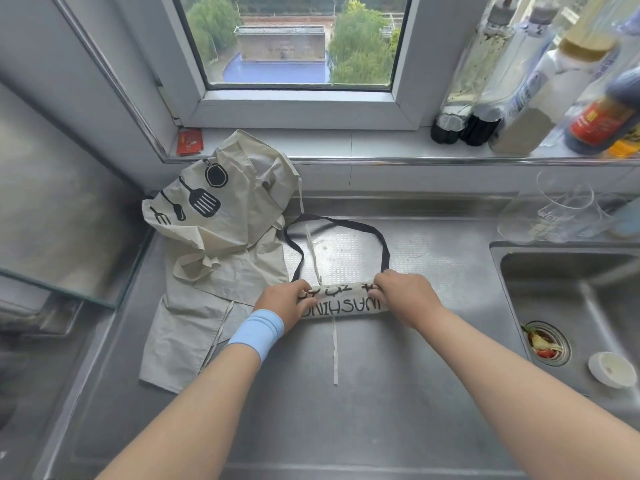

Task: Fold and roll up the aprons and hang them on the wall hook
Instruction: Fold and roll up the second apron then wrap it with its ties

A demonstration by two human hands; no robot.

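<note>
Your left hand (287, 303) and right hand (403, 297) grip the ends of the rolled beige printed apron (341, 301), frame centre on the steel surface (311, 410) | crumpled beige utensil-print apron (221, 237) just left, touching your left wrist | black strap loop (337, 225) behind | steel sink (571, 296) right | glass bottles (519, 81) upper right

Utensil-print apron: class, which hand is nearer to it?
Left. The left hand grips the rolled apron beside the utensil-print apron; the right hand grips its far end, nearer the sink.
</note>
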